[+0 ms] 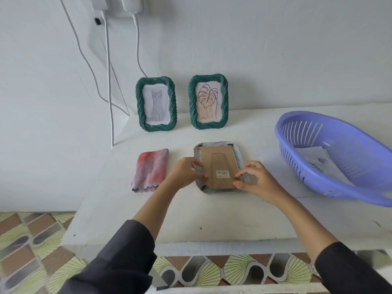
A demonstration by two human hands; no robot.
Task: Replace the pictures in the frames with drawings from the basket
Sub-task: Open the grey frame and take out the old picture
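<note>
A grey-white frame [237,154] lies face down in the middle of the white table, its brown cardboard backing [218,164] facing up. My left hand [186,172] pinches the backing's left edge. On the lower right corner of the backing rest the fingertips of my right hand [256,181]. Two green twisted-rim frames stand against the wall: one with a cat drawing [156,103], one with a leaf drawing [209,101]. At the right sits a purple plastic basket [331,183] with paper drawings [318,162] inside.
A folded pink and lilac cloth [150,169] lies left of the flat frame. White charger cables [109,81] hang down the wall at the back left. The table's front edge [212,244] is close to me, with patterned floor tiles below.
</note>
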